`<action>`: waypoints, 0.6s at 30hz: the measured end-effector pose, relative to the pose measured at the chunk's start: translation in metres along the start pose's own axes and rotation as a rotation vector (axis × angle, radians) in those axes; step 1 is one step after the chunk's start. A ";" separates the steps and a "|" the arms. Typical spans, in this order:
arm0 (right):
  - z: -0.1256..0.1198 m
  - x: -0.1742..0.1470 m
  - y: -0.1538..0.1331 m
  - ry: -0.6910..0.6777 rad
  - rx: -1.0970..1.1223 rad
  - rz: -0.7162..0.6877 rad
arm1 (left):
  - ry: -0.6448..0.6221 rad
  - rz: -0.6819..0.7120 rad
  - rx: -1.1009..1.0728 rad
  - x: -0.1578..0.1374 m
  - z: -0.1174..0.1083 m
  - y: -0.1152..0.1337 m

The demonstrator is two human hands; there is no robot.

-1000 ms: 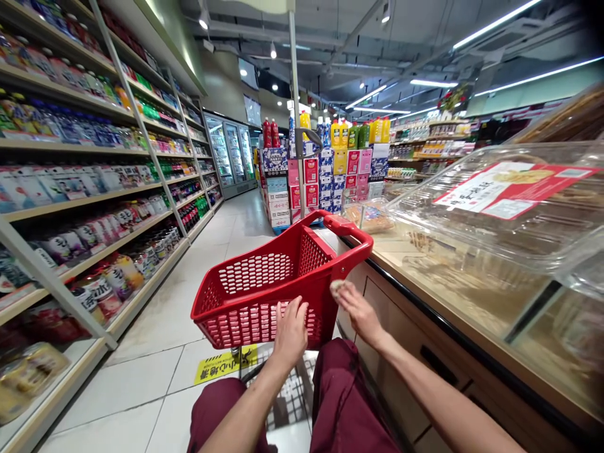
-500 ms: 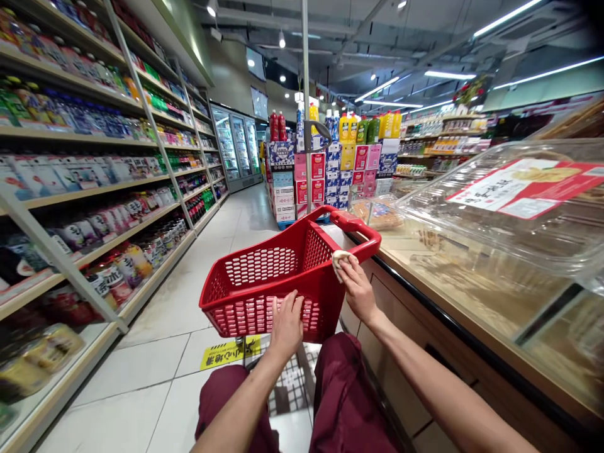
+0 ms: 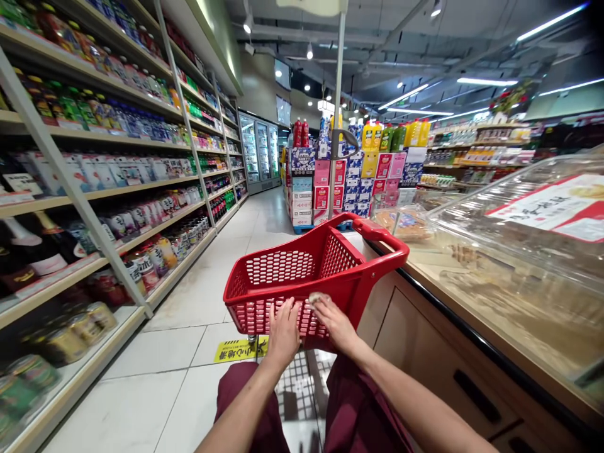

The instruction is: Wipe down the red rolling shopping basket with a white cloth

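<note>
A red plastic shopping cart basket [image 3: 283, 280] with perforated sides stands before my knees, its handle [image 3: 384, 236] at the upper right. My left hand [image 3: 284, 327] rests with fingers extended against the near side of the basket, holding nothing. Just to its right, my right hand [image 3: 336, 322] presses a small pale cloth [image 3: 319, 298] against the same side, close under the rim. The fingers lie over the cloth and partly hide it.
Drink shelves [image 3: 108, 182] line the left side. A wooden counter [image 3: 425, 296] with clear plastic food boxes [image 3: 528, 207] runs close on the right. Stacked drink cartons [image 3: 325, 182] and a metal pole [image 3: 338, 82] stand ahead. A yellow floor sign [image 3: 240, 350] lies below the basket.
My right hand has moved the cloth from beside the handle leftward and down onto the basket's near side. My left hand stays at that side. The view has turned slightly left.
</note>
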State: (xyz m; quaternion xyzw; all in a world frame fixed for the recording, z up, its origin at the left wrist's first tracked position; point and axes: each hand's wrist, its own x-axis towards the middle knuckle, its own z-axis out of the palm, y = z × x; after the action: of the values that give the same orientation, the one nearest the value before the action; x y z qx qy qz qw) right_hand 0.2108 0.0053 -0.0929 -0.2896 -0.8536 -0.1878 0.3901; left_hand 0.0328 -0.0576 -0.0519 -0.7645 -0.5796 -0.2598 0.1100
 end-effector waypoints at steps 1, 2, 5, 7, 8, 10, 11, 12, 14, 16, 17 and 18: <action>0.006 -0.002 -0.005 -0.035 0.014 -0.027 | -0.006 -0.007 0.008 -0.002 0.001 -0.004; 0.010 -0.002 -0.010 -0.058 0.027 -0.042 | -0.009 -0.018 0.017 -0.004 0.001 -0.007; 0.022 0.008 -0.019 -0.041 0.045 -0.018 | 0.003 -0.067 0.050 -0.010 0.004 -0.017; 0.031 0.014 -0.024 -0.024 0.041 0.005 | 0.008 -0.086 0.069 -0.014 0.004 -0.022; 0.037 0.015 -0.027 -0.030 0.042 -0.001 | 0.004 -0.092 0.075 -0.017 0.004 -0.025; 0.048 0.013 -0.035 -0.072 0.063 -0.056 | -0.008 -0.102 0.085 -0.023 0.004 -0.032; 0.053 0.012 -0.039 -0.099 0.082 -0.089 | -0.011 -0.114 0.093 -0.026 0.003 -0.037; 0.057 0.014 -0.044 -0.124 0.100 -0.112 | -0.009 -0.131 0.104 -0.029 0.003 -0.042; 0.062 0.023 -0.054 -0.148 0.125 -0.116 | 0.005 -0.172 0.131 -0.034 0.000 -0.053; 0.068 0.036 -0.062 -0.140 0.127 -0.084 | 0.022 -0.211 0.155 -0.038 -0.003 -0.064; 0.072 0.042 -0.067 -0.134 0.127 -0.070 | 0.027 -0.224 0.164 -0.040 -0.004 -0.069; 0.076 0.046 -0.071 -0.130 0.129 -0.070 | 0.029 -0.235 0.172 -0.042 -0.006 -0.074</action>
State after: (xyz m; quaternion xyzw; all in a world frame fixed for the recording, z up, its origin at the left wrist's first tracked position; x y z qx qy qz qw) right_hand 0.0988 0.0089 -0.1116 -0.2455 -0.8971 -0.1270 0.3448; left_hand -0.0465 -0.0727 -0.0783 -0.6753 -0.6836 -0.2314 0.1522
